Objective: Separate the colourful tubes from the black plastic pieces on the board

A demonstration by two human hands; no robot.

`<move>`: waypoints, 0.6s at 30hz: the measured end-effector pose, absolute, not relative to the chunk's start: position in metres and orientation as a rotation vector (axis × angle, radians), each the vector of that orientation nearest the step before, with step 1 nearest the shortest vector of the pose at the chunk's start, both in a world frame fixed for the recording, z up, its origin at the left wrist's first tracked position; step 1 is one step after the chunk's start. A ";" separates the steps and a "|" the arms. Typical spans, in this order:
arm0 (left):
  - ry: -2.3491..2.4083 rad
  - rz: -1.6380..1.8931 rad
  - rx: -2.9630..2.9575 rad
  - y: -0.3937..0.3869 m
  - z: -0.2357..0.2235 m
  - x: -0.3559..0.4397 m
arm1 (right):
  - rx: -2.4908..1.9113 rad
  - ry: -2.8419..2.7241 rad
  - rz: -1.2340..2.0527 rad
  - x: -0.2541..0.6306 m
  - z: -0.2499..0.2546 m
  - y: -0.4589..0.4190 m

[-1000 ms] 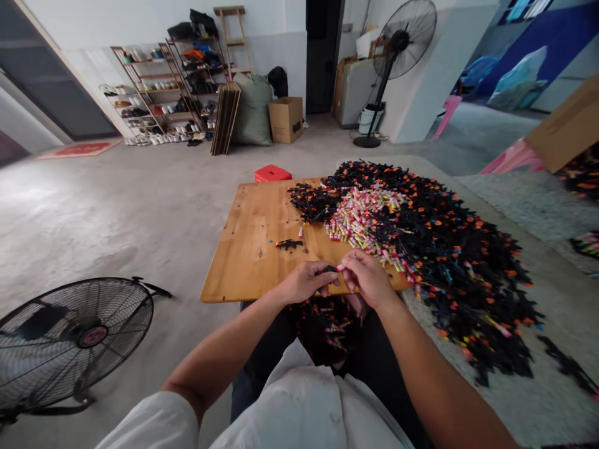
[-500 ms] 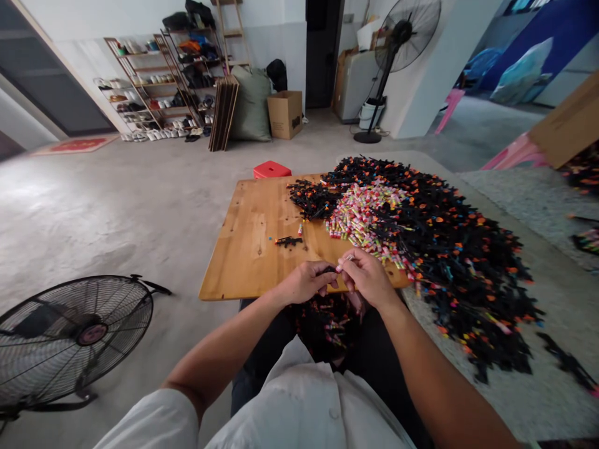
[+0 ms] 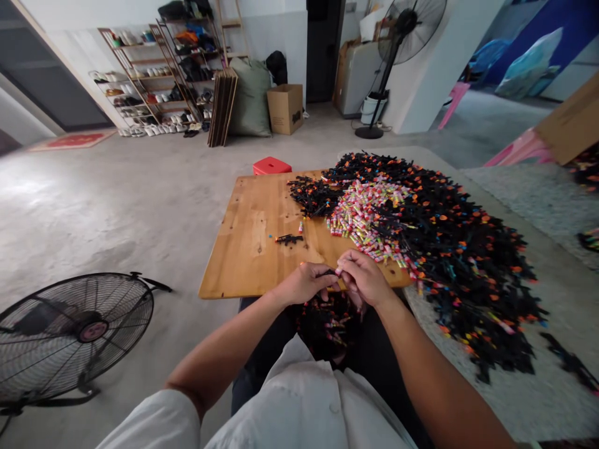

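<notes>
Over the near edge of the wooden board (image 3: 253, 249), my left hand (image 3: 303, 284) is closed around a small black toy gun (image 3: 330, 272), mostly hidden by the fingers. My right hand (image 3: 364, 275) pinches a tiny pinkish piece (image 3: 338, 271) at the toy gun's end; its exact kind is too small to tell. Beyond my hands, another black toy gun (image 3: 289, 239) with an orange tip lies on the board, near a single small coloured tube (image 3: 300, 227). A heap of pink, white and yellow tubes (image 3: 360, 209) sits just past my right hand.
A large pile of black toy guns (image 3: 449, 243) covers the right side. More pieces (image 3: 327, 321) lie in my lap below the board. A floor fan (image 3: 91, 330) stands at left, a red stool (image 3: 272, 165) behind the board, and a cardboard box (image 3: 285, 109) farther back.
My right fingers have closed in at the toy gun's end, and the whitish piece that showed above them is no longer visible. My left hand has hardly moved; the view has shifted slightly.
</notes>
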State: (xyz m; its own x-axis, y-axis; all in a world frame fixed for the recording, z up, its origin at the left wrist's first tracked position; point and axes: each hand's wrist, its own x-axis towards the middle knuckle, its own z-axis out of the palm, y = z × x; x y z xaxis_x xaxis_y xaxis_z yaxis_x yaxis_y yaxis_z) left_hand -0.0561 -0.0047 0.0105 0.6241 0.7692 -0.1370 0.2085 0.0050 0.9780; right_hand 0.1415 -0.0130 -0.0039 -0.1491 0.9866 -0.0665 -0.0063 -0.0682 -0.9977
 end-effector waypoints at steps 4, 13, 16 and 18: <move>0.858 0.511 1.516 -0.005 0.004 -0.053 | -1.158 -1.260 1.475 0.143 -0.011 -0.013; 1.046 0.548 1.847 -0.014 -0.009 -0.052 | -1.195 -1.309 1.211 0.130 -0.019 -0.028; 0.999 0.454 1.975 -0.006 -0.015 -0.064 | -1.333 -1.347 1.243 0.134 -0.035 -0.033; 1.035 0.455 1.984 0.013 -0.022 -0.078 | -1.468 -1.456 1.319 0.141 -0.051 -0.038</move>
State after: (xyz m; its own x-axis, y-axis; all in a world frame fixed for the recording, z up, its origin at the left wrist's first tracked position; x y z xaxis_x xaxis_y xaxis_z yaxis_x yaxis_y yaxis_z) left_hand -0.0775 0.0131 -0.0224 0.5942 0.8023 -0.0563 0.5007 -0.3142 0.8066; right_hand 0.1414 -0.0377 -0.0513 -0.1369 0.9716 -0.1928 0.2877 -0.1472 -0.9463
